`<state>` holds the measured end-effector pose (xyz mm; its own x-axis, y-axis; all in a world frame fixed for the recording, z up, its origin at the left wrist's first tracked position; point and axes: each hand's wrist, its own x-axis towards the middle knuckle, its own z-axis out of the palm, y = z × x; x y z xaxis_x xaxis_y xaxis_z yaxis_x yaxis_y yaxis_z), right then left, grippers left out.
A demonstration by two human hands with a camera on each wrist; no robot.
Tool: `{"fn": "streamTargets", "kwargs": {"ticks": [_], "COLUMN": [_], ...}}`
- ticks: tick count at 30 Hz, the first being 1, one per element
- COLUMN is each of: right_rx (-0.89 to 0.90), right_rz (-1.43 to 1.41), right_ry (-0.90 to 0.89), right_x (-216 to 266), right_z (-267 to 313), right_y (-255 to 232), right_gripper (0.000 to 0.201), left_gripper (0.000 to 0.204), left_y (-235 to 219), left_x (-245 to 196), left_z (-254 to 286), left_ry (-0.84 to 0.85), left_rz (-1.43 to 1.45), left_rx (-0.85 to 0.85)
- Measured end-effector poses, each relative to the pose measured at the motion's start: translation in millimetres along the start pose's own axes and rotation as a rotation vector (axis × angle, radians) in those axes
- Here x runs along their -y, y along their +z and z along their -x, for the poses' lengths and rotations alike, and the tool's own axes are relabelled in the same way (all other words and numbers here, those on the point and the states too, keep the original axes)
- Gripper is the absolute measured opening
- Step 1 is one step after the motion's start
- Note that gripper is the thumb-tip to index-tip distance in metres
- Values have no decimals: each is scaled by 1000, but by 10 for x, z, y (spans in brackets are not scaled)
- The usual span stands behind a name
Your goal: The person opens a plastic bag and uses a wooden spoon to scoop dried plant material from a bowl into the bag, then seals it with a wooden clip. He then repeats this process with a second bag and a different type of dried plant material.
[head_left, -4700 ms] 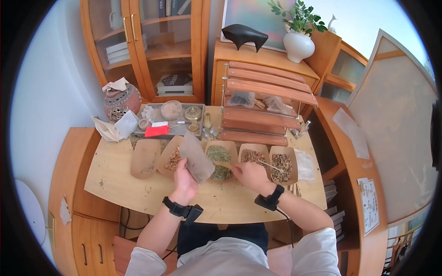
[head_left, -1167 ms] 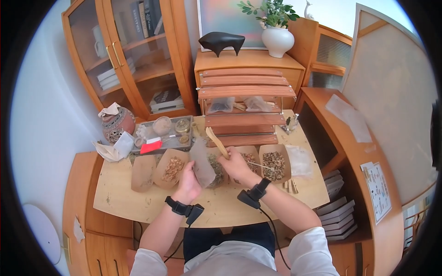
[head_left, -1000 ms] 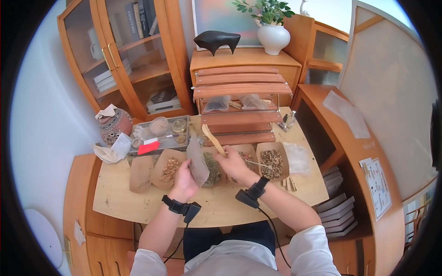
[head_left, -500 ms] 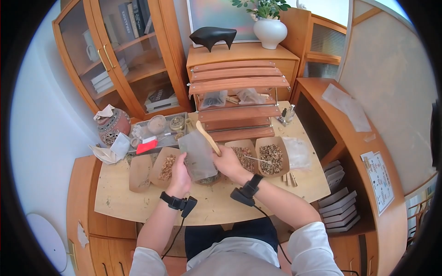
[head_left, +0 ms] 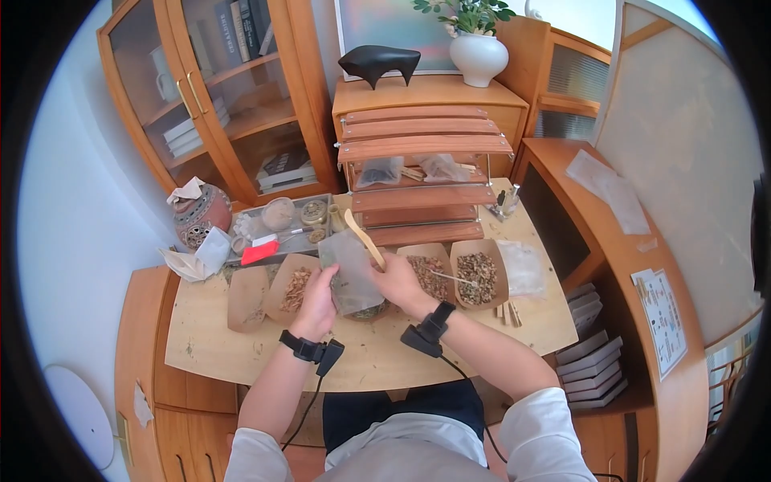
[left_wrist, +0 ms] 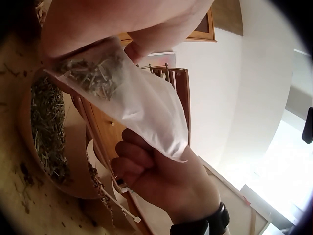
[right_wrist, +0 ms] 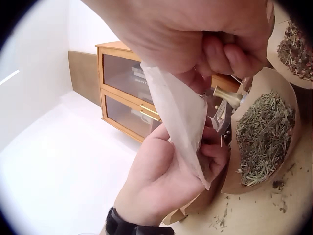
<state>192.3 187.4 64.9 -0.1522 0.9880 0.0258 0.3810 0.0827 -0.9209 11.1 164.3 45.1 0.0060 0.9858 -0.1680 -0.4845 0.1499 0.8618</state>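
Observation:
My left hand (head_left: 318,299) holds a translucent pouch (head_left: 350,271) between thumb and fingers. Dried green herb (left_wrist: 95,78) lies in the pouch's lower end, as the left wrist view shows. With curled fingers my right hand (head_left: 399,285) grips a pale, slightly curved wooden scoop (head_left: 363,234), its free end pointing up and away. The right fingers are right at the pouch's edge in the right wrist view. Below the pouch stands a paper tray of green herb (right_wrist: 266,137), mostly covered by pouch and hands in the head view.
Paper trays of orange-brown pieces (head_left: 295,289), reddish mix (head_left: 427,275) and speckled bits (head_left: 477,277) stand alongside, with a nearly bare tray (head_left: 247,299) at left. Behind are a grey tray (head_left: 325,201) of small items and a slatted wooden rack (head_left: 418,149). Clear bags (head_left: 524,269) lie right.
The scoop has left the green herb tray and now points upward beside the pouch. Over the last second the pouch has turned its flat face to the head view and my hands have drawn closer.

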Motion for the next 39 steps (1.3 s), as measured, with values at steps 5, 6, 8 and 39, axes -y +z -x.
{"fn": "streamTargets", "kwargs": {"ticks": [5,6,8,39], "right_rx": [-53,-66,-66,24], "right_rz": [-60,-76,-146,14], "right_ry": [-44,-62,-64,-79], "right_x": [-53,-100,-128,14], "right_z": [-13,-47,-84,38], "right_y": [-28,-17,39,-55], "right_gripper": [30,30,31,28], "left_gripper": [30,30,30,31], "left_y": [86,105,63,90], "left_x": [-86,-106,-64,-35], "left_z": [59,78,38,82], "left_ry": [45,31,19,5], "left_rz": [18,18,-7,65], "left_rx": [-128,-138,-92,-48]}}
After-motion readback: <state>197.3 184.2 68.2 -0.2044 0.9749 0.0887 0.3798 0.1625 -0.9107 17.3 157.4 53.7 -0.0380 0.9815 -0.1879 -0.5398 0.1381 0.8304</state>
